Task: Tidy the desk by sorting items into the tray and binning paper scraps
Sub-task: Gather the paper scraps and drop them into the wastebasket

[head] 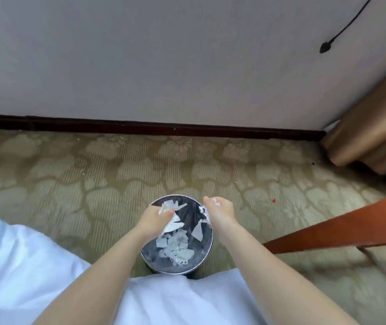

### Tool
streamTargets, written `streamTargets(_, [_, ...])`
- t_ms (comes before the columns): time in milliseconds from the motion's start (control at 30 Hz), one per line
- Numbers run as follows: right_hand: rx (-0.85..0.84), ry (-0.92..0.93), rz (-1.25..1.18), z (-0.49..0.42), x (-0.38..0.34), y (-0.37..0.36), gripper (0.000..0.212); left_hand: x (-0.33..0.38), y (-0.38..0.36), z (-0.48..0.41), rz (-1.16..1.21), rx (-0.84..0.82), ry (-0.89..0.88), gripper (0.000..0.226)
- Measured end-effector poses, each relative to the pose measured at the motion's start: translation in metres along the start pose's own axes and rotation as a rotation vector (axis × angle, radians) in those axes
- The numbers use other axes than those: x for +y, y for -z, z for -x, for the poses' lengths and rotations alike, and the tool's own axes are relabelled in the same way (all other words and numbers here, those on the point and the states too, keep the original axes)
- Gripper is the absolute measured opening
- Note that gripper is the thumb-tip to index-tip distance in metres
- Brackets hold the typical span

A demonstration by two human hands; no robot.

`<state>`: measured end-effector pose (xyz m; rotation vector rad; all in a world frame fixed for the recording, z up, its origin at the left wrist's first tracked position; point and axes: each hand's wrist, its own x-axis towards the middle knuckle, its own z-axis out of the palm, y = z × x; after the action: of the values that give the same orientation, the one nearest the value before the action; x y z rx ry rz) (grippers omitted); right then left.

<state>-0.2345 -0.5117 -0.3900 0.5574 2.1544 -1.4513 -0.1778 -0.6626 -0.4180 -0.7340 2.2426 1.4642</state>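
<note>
A round metal bin (207, 255) with a dark liner stands on the carpet right in front of me. Several white paper scraps (177, 248) lie at its bottom, and two more scraps (197, 231) hang in the air inside its mouth. My left hand (155, 218) is over the bin's left rim, its fingers closed around a bunch of white scraps. My right hand (220, 211) is over the right rim and also grips white scraps, some sticking out below the fingers. The desk and the tray are out of view.
A brown wooden rail (342, 227) slants in from the right, close to my right forearm. A tan curtain (372, 127) hangs at the far right corner. A dark skirting board (140, 126) runs along the wall, and white cloth (18, 266) covers the lower left.
</note>
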Motion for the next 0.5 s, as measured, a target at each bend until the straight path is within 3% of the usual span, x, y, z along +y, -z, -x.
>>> streamTargets(300, [0.043,-0.147,0.011,-0.041,0.053,-0.038,0.032,-0.037,-0.036,-0.053,-0.061,0.008,0.191,0.038])
streamTargets(433, [-0.023,-0.24,-0.005,-0.044,0.062,-0.05,0.012,-0.05,-0.037,-0.058,0.013,-0.021,0.292,0.019])
streamTargets(500, [-0.127,-0.277,0.006,-0.042,0.061,-0.051,0.029,-0.051,-0.037,-0.061,0.083,-0.036,0.312,0.026])
